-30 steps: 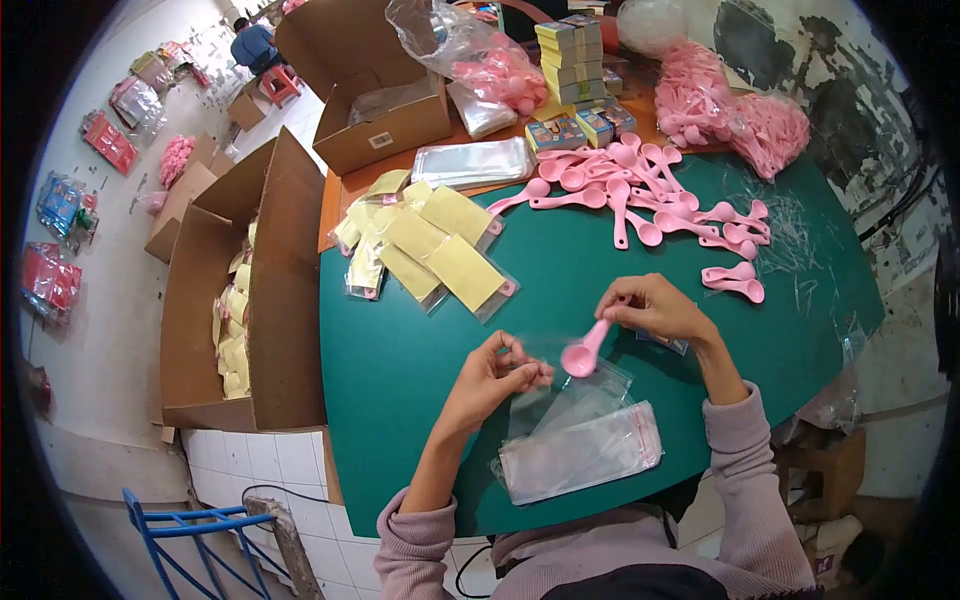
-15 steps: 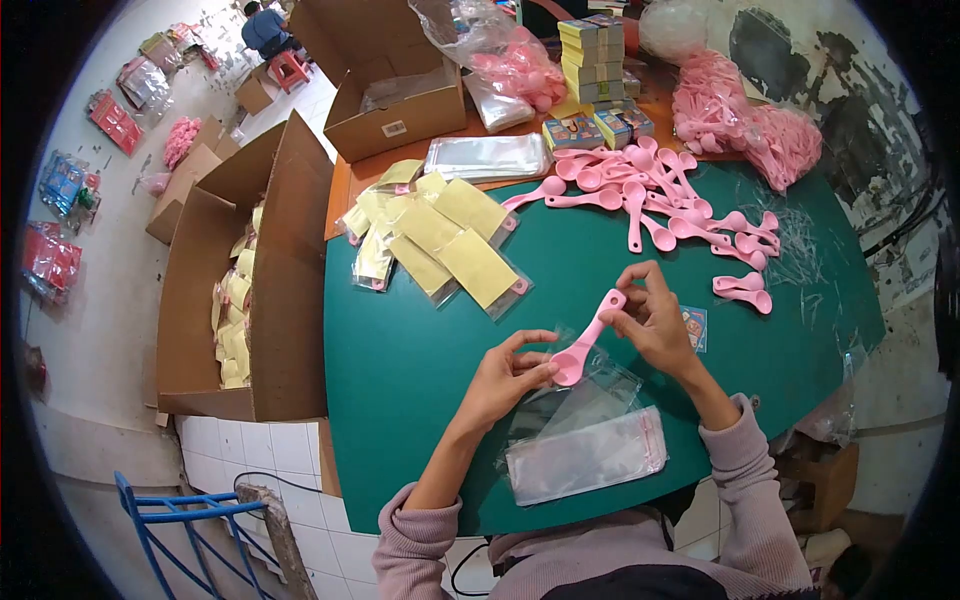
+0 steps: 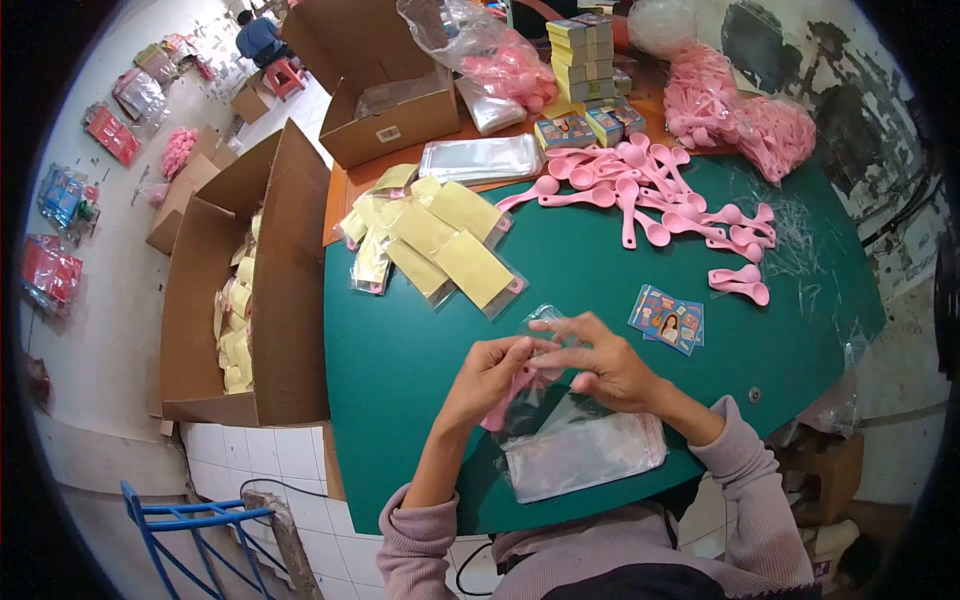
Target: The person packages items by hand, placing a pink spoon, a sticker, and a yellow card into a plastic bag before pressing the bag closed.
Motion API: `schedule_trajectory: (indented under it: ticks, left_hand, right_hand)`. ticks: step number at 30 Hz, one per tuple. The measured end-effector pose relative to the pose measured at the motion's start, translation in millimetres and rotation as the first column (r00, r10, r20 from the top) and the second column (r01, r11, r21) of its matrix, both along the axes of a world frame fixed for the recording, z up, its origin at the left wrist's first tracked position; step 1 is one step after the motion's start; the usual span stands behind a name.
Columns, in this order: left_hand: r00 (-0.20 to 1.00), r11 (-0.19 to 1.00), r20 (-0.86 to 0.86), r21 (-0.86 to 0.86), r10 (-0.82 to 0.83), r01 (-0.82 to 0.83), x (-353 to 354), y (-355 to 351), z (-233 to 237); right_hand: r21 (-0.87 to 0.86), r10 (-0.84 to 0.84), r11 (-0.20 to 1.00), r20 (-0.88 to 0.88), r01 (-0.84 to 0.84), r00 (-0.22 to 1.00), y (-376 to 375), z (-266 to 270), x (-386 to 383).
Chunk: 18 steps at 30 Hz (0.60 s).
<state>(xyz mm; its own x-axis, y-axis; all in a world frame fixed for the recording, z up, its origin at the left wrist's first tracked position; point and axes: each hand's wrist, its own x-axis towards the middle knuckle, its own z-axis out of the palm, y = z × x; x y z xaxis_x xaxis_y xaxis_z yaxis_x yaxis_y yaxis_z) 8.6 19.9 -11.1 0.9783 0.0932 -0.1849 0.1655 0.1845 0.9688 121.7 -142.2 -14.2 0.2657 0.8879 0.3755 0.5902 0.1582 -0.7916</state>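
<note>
Both hands meet over the near middle of the green bench [image 3: 400, 330], not far from its front edge. The left hand [image 3: 488, 375] has its grip clenched on one side of a clear plastic sleeve [image 3: 545, 325], thumb and fingertips pinching the film. The right hand [image 3: 608, 368] grasps the same sleeve from the other side, fingers spread across its top. A pink spoon [image 3: 508, 396] shows through the film, slanting down toward the front edge. Its lower end pokes out below the left grip and its upper part is hidden between the two grips. Just under the hands, at the front edge, lies a stack of empty sleeves [image 3: 590, 452]. A printed card [image 3: 668, 318] lies flat just right of the right hand, untouched. Loose spoons [image 3: 650, 195] are scattered toward the far right edge, and yellow-backed packets [image 3: 440, 245] lie toward the far left edge.
</note>
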Motion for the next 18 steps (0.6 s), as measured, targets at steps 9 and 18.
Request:
schedule_trajectory:
  ticks: [9, 18]
  left_hand:
    - [0.998, 0.988, -0.037, -0.143, 0.052, -0.057, -0.4, 3.9, 11.5]
    - [0.999, 0.995, 0.038, -0.091, -0.029, 0.032, 0.7, 3.0, 4.6]
  right_hand:
    - [-0.330, -0.385, 0.753, 0.481, 0.569, 0.788, -74.1, 15.5, 73.1]
    - [-0.254, -0.423, 0.738, 0.548, 0.626, 0.721, -62.3, 18.5, 77.9]
